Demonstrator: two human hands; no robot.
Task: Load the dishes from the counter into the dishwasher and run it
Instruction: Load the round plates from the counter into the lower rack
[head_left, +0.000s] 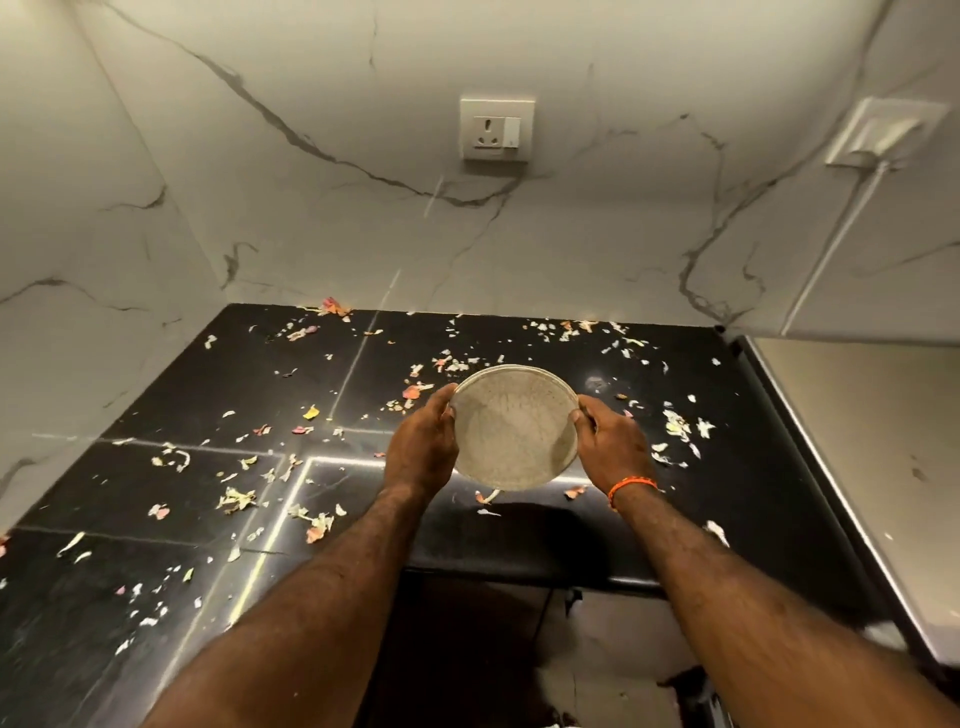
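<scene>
the left hand (422, 447) curls its fingers round the left rim of a round, pale grey speckled plate (514, 427), thumb on the near face and the other fingertips hidden behind the rim. the right hand (609, 442) grips the right rim the same way, thumb tip on the near face, the remaining fingers out of sight behind the plate. the plate is tilted up so its inner face turns toward the camera; whether its lower edge touches the surface below cannot be told. it is held over the front middle part of the black polished stone counter (218, 395), just behind the counter's front edge.

a thin orange thread band (631, 487) circles the right wrist. both forearms run down to the bottom of the frame and are cut off there.

scattered pale and pinkish vegetable peel scraps (236, 500) lie all over the counter, thicker near its back edge and its left front; each scrap is too small to identify. the counter's left end is cut off by the frame. behind rises a white marble-look wall (311, 218) with grey veins, carrying a white socket plate with a switch (497, 129). a second white wall plate (883, 132) at the upper right is blurred. below the counter's front edge the space is dark and hard to make out.
</scene>
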